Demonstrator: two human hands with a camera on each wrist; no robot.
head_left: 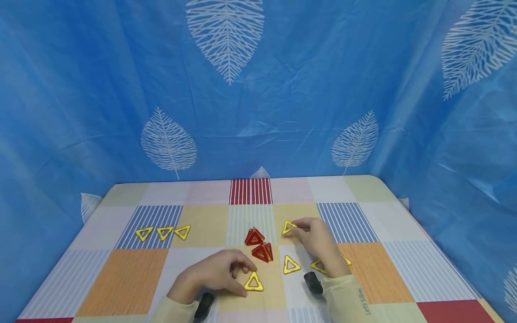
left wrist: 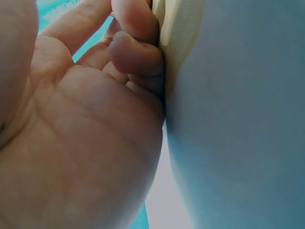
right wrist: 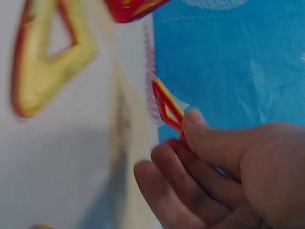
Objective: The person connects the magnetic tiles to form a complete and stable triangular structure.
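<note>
My left hand (head_left: 220, 271) rests on the table, its thumb and index finger at two corners of a yellow triangle tile (head_left: 253, 288) that lies flat. The left wrist view shows its other fingers curled, with that tile out of sight. Farther back on the right, my right hand (head_left: 317, 235) pinches another yellow triangle tile (head_left: 284, 228) by one corner. In the right wrist view this tile (right wrist: 165, 90) is held up off the cloth, with reddish edges. Between the hands lie two small stacks of red triangle tiles (head_left: 254, 237).
Three yellow tiles (head_left: 164, 229) form a row at the left. Near the right forearm lie a yellow tile (head_left: 291, 271) and others (head_left: 317, 266) partly covered by the arm. A patchwork cloth (head_left: 194, 262) covers the table, with blue leaf-patterned curtains (head_left: 282, 89) around it.
</note>
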